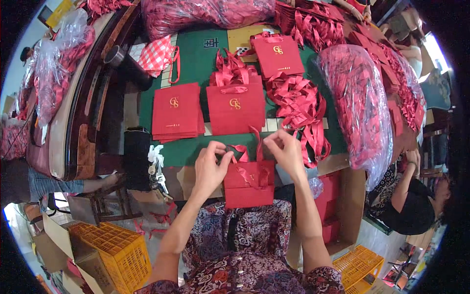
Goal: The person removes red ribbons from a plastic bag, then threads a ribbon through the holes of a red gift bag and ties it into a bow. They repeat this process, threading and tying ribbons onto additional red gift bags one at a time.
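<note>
A green desk (193, 73) is crowded with clear plastic sacks (360, 103) of red ribbon, a loose ribbon heap (298, 105) and 2 stacks of flat red gift bags (176, 112). At its near edge a small red paper bag (248, 183) lies flat between both hands, mouth toward the far side, its inside hidden. The left hand (209, 169) and right hand (286, 152) each pinch shut on the bag's ribbon handle (242, 151), equally near.

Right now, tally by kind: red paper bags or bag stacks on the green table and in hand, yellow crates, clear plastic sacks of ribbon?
Red paper bags or stacks: 4 (stack, front bag, far bag, held bag)
Yellow crates: 2 ()
Clear plastic sacks: 3 ()
Total: 9
</note>
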The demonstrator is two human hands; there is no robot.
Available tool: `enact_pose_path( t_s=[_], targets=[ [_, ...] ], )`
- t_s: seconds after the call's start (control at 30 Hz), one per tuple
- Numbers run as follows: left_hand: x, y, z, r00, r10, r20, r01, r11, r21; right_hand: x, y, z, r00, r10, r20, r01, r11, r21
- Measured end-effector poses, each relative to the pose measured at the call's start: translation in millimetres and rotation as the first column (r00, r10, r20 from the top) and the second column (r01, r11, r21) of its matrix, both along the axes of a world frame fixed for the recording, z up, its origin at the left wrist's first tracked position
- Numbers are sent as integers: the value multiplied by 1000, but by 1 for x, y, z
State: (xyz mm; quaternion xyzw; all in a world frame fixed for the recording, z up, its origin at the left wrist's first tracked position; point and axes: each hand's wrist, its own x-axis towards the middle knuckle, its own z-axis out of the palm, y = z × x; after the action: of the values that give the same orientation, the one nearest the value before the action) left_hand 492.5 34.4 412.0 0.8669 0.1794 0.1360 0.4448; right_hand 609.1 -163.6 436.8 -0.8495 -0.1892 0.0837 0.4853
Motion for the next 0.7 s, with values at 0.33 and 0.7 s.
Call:
enact_pose_path(
  t_s=[0.33,0.7],
  targets=[
    [12,-24,-12,999,36,-31,-35,999,18,-3,10,-31,998,-31,57,40,984,-176],
    [7,-36,-3,996,17,92,21,919,-394,-32,17,-16,959,144,-245,-80,964,253]
  ],
)
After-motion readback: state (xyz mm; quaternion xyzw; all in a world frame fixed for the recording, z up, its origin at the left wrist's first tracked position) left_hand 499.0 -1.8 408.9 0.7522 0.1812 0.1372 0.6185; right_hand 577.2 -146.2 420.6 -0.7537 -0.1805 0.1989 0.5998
